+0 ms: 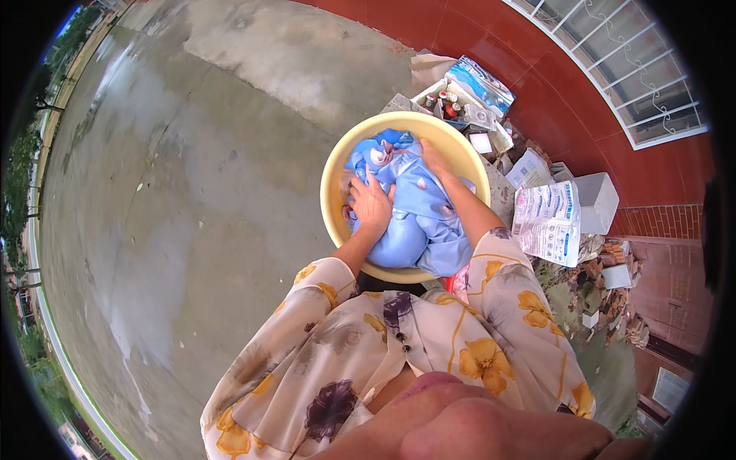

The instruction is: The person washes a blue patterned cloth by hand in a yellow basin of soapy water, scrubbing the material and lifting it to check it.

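A pale yellow plastic basin (331,217) is in front of me, with a bunched light blue cloth (420,201) in it. The cloth has pale pink and white flower prints, and part of it drapes over the basin's near rim. On the cloth's left side, my left hand (371,202) is closed on a fold, fingers bent around it. Farther off at the right, my right hand (434,159) grips the cloth's upper edge; its fingertips are partly hidden in the folds. A pink-red item (458,284) shows just below the basin, mostly covered by my sleeve.
Right of the basin stand a white foam box (502,139) holding bottles, a blue-and-white package (481,84), a white printed bag (547,222) and a grey block (596,201). Broken bricks (613,253) lie nearer. A red tiled wall (529,107) rises behind; wet concrete (192,199) spreads left.
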Demonstrator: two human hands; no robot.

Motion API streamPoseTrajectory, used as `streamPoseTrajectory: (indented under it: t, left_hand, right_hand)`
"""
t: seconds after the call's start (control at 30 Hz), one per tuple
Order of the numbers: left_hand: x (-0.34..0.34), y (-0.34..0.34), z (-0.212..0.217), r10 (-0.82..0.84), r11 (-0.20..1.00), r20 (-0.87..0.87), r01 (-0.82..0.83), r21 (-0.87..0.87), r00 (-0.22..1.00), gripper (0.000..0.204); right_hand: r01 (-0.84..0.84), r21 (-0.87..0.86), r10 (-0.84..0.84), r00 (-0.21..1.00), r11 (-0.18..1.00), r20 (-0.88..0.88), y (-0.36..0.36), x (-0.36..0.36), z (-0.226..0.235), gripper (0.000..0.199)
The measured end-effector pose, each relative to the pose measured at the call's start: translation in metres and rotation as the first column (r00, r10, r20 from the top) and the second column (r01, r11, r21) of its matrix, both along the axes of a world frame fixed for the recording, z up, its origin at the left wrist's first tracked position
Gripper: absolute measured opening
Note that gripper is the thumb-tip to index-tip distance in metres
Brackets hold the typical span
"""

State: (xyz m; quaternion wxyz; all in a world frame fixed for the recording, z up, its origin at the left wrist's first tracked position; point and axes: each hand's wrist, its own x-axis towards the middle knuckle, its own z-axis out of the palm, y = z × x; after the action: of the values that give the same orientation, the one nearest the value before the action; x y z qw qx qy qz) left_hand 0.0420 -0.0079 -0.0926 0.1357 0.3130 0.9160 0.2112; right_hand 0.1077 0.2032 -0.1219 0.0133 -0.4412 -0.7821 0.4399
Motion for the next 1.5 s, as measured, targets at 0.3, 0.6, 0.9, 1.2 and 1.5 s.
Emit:
streamPoseTrajectory:
  t: [0.3, 0.6, 0.9, 1.2, 1.5]
  left_hand:
    - [-0.007, 0.034, -0.034, -0.072, 0.992, 0.099, 0.061, 0.106, 0.992, 0.063]
    - [-0.083, 0.009, 0.014, -0.464, 0.717, 0.884, -0.560, 0.415, 0.061, 0.021]
    - [-0.040, -0.013, 0.106, -0.312, 0.927, 0.048, 0.293, 0.235, 0.949, 0.066]
    - [0.034, -0.026, 0.000, -0.261, 0.952, -0.385, 0.302, 0.049, 0.885, 0.057]
    - [-0.006, 0.041, -0.037, -0.342, 0.920, -0.486, 0.391, -0.001, 0.804, 0.024]
  right_hand:
    - [-0.042, 0.007, 0.041, 0.997, 0.999, 0.072, 0.021, 0.009, -0.045, 0.069]
    - [0.070, 0.064, -0.018, 0.801, 0.995, -0.598, -0.008, 0.030, 0.020, 0.034]
    - [-0.369, 0.565, 0.578, 0.778, 0.738, -0.248, -0.152, 0.088, 0.153, 0.039]
    - [-0.079, 0.359, 0.000, 0.976, 0.930, 0.216, -0.095, 0.064, 0.074, 0.094]
    - [0.021, 0.188, -0.066, 0.969, 0.982, 0.237, -0.044, 0.037, 0.020, 0.053]
